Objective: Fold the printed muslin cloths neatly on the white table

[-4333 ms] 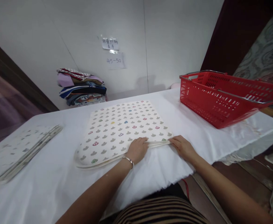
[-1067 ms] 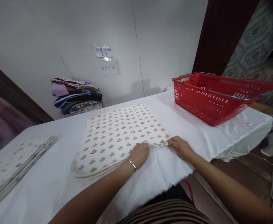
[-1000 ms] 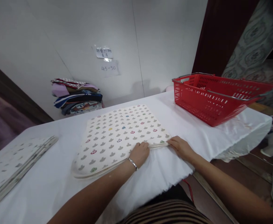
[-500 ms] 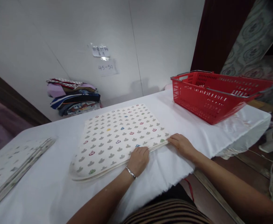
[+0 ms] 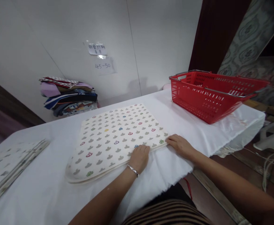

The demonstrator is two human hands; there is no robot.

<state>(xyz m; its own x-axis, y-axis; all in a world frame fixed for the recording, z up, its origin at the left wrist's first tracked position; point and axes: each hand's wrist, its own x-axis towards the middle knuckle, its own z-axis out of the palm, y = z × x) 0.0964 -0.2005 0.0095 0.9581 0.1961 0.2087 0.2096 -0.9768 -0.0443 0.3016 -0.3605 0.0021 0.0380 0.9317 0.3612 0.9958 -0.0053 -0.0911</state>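
A folded white cloth printed with grey, red, blue and green mushroom shapes lies flat in layers on the white-covered table. My left hand, with a bracelet at the wrist, grips the near edge of this cloth, fingers bent over the top. At the right near corner, my right hand pinches the layered edge between thumb and fingers. The thumb of my left hand is hidden. To the left lies a second folded stack of similar printed cloth, apart from both hands.
A red plastic basket with metal handles stands on the table at the right rear. Several folded clothes are piled against the wall behind. Paper signs hang on the wall. A white stool is on the floor at right.
The view has shifted slightly, so everything sits a little further left. Both hands keep their places on the cloth's near edge, and the cloth looks the same.
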